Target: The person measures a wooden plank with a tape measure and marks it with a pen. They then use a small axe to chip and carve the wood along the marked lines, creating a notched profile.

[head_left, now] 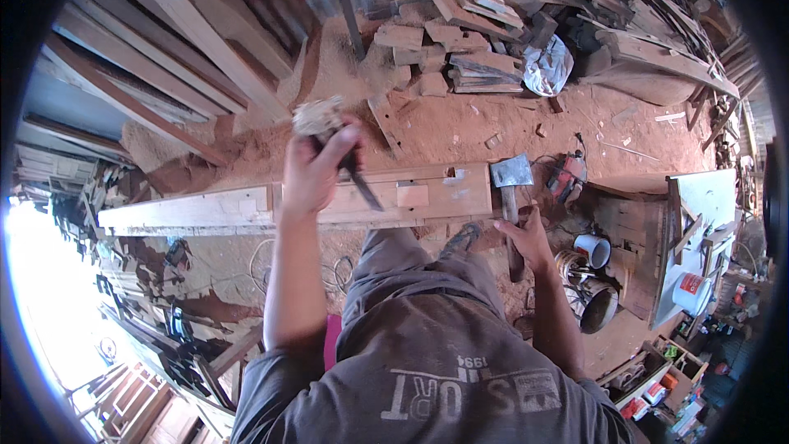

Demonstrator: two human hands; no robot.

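Observation:
My left hand point(316, 164) is closed around a chisel point(362, 183) with a frayed, splintered wooden top. Its dark blade slants down toward a long wooden beam point(329, 207); whether the tip touches the wood I cannot tell. A squarish hole point(449, 173) is cut near the beam's right end, and paler rectangular patches show along its face. Just past that end, my right hand point(528, 238) grips a hatchet point(510, 207) by its wooden handle. The broad grey head points away from me, and the handle's lower end sticks out below my fingers.
A red power tool point(567, 178) lies on the dusty ground to the right. Scrap wood blocks point(460, 41) and a white sack point(548, 66) are piled at the back. Long planks point(156, 57) lean at the far left. A white bucket point(692, 292) sits right, near a pale-topped table point(713, 197).

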